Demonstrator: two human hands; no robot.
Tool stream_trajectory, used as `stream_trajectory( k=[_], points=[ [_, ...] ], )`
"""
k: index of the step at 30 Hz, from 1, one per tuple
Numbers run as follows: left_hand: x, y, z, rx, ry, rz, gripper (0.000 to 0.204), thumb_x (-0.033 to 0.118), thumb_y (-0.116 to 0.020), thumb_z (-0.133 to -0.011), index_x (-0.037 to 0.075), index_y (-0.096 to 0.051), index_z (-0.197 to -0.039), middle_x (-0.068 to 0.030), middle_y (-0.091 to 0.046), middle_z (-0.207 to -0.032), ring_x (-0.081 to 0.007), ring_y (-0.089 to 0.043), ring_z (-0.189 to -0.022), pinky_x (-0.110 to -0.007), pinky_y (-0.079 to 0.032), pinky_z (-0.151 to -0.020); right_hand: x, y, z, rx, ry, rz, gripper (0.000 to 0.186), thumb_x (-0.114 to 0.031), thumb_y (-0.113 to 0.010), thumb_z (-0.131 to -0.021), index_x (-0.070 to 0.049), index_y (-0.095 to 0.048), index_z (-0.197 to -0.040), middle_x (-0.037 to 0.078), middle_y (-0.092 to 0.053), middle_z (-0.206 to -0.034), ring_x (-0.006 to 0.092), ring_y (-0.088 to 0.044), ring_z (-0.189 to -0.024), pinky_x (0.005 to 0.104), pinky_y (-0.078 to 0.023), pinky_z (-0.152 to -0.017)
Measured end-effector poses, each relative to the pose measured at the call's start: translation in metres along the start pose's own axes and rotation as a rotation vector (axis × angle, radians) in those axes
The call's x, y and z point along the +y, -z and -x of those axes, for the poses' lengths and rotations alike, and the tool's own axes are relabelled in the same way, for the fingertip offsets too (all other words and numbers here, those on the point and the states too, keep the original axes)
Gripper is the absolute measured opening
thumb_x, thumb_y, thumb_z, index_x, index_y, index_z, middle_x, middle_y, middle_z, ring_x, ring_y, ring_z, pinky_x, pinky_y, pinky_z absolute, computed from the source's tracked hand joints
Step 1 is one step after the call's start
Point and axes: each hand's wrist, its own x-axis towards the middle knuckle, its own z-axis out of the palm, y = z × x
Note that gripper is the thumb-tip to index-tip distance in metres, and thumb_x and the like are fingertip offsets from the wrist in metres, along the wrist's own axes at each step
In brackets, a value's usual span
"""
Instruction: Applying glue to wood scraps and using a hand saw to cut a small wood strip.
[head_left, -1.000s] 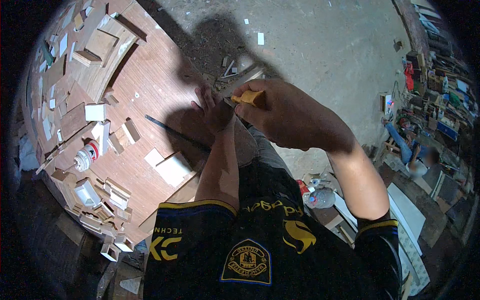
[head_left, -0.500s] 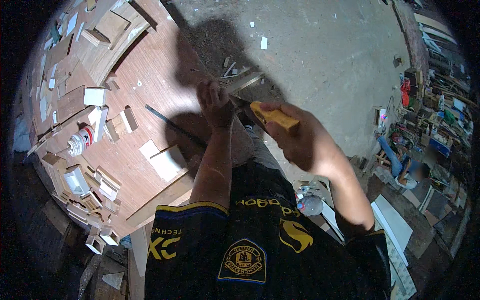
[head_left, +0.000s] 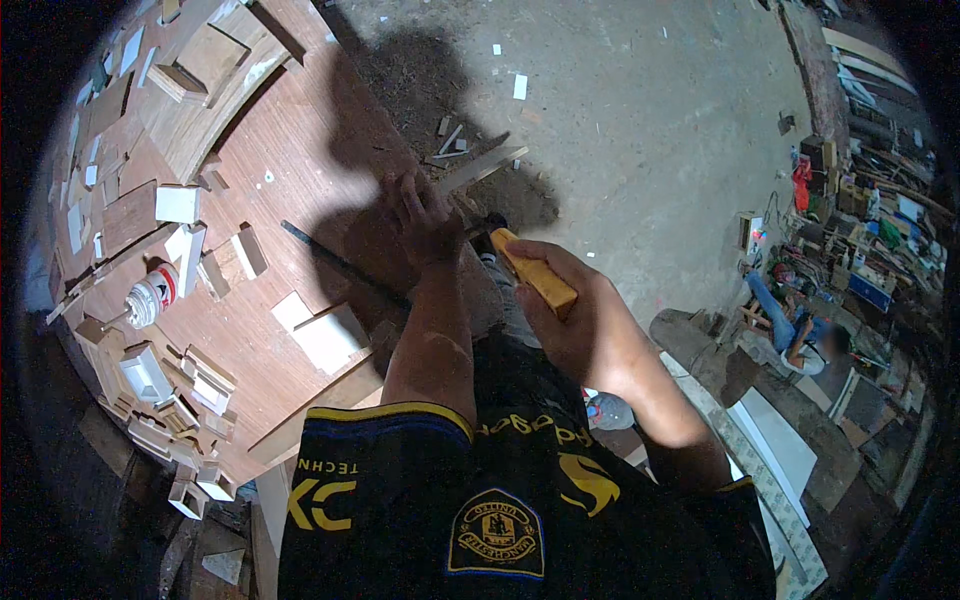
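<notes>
My left hand (head_left: 425,225), in shadow at the table edge, has its bent fingers on a wooden strip (head_left: 478,168) that sticks out over the floor. My right hand (head_left: 570,310) is closed on the yellow handle (head_left: 540,270) of a hand tool, apparently a saw, whose dark blade points up toward the strip beside my left hand; exact contact is hard to make out. A long dark bar (head_left: 320,250) lies on the table left of my left forearm.
The wooden table (head_left: 270,130) holds several offcuts, small boxes (head_left: 145,370) and a white bucket (head_left: 150,295). On the concrete floor (head_left: 640,150) lie scraps. A seated person (head_left: 800,335) is at the right among piles of clutter, near leaning white panels (head_left: 770,450).
My right hand has moved down and toward me with the yellow handle, lowering from beside my left hand. My left hand has stayed at the table edge, its fingers more bent than at first.
</notes>
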Motion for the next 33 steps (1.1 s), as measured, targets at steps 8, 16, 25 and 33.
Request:
stream_trajectory(
  k=[8,16,25,33],
  points=[
    [-0.005,0.002,-0.005,0.074,-0.016,-0.011,0.043,0.029,-0.052,-0.089,0.003,-0.060,-0.122,-0.0122,-0.048,-0.130,-0.0366,-0.040,-0.135,-0.058,-0.032,-0.111,-0.029,0.021,0.029,-0.105,-0.027,0.083,0.047,-0.002,-0.058,-0.090,-0.005,-0.049,-0.135,0.026,-0.064,-0.116,0.0352,-0.066,-0.108,0.0367,-0.052,-0.087],
    [-0.006,-0.001,-0.008,0.159,-0.094,0.026,0.038,0.027,-0.052,-0.090,0.003,-0.063,-0.117,-0.0129,-0.049,-0.128,-0.0368,-0.041,-0.133,-0.057,-0.034,-0.111,-0.021,0.009,0.015,-0.078,-0.059,0.047,0.041,-0.001,-0.056,-0.095,-0.004,-0.052,-0.135,0.015,-0.063,-0.122,0.0147,-0.059,-0.107,0.0270,-0.046,-0.091],
    [-0.009,-0.007,-0.009,0.241,-0.145,0.025,0.034,0.025,-0.053,-0.090,0.003,-0.065,-0.112,-0.0135,-0.050,-0.126,-0.0370,-0.043,-0.132,-0.055,-0.035,-0.110,0.009,0.009,0.010,-0.040,-0.112,-0.014,0.047,-0.001,-0.058,-0.091,-0.005,-0.049,-0.137,0.021,-0.064,-0.118,0.0224,-0.064,-0.109,0.0316,-0.048,-0.093],
    [-0.010,0.000,-0.002,0.160,-0.080,-0.013,0.025,0.027,-0.061,-0.091,0.004,-0.066,-0.099,-0.0142,-0.054,-0.123,-0.0381,-0.049,-0.125,-0.055,-0.039,-0.107,-0.001,0.009,0.041,-0.089,0.001,0.111,0.050,-0.003,-0.063,-0.091,-0.009,-0.048,-0.139,0.019,-0.059,-0.131,0.0273,-0.058,-0.124,0.0346,-0.046,-0.101]
  ],
)
